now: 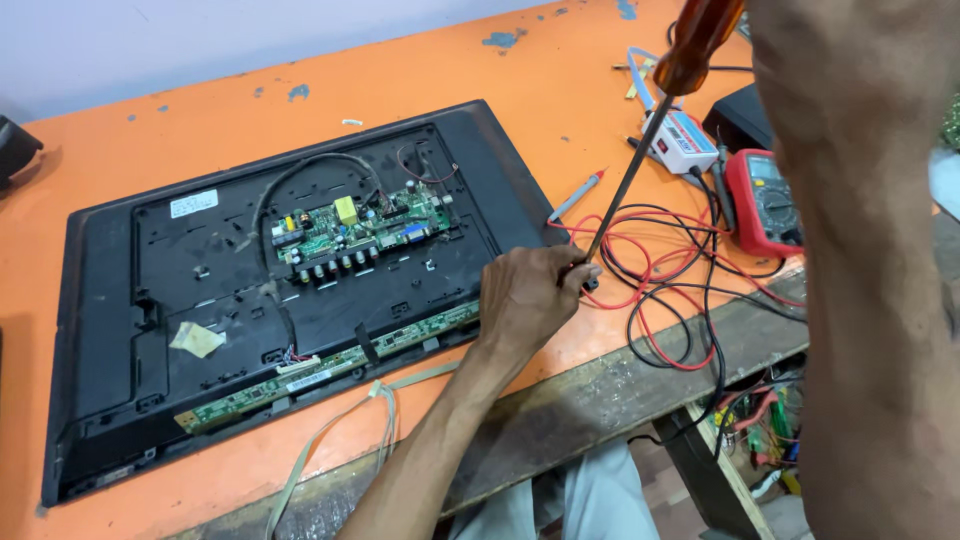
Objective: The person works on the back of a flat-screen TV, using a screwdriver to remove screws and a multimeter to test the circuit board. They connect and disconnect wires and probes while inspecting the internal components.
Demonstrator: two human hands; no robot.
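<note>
My left hand (530, 295) rests at the right edge of an opened flat television (110, 300) lying face down on an orange table (130, 140). Its fingertips pinch the lower end of the shaft of a long screwdriver (625, 180). The orange handle of the screwdriver (700, 40) rises to the top of the frame beside my right hand (790, 40). My raised right forearm fills the right side, and the fingers are cut off by the frame edge. A green main board (360, 230) and a long strip board (330, 365) sit inside the television.
A red multimeter (765, 200) with tangled red and black leads (670, 270) lies right of the television, beside a white box-shaped device (682, 140). A pale ribbon cable (340, 430) hangs over the table's worn wooden front edge (600, 380).
</note>
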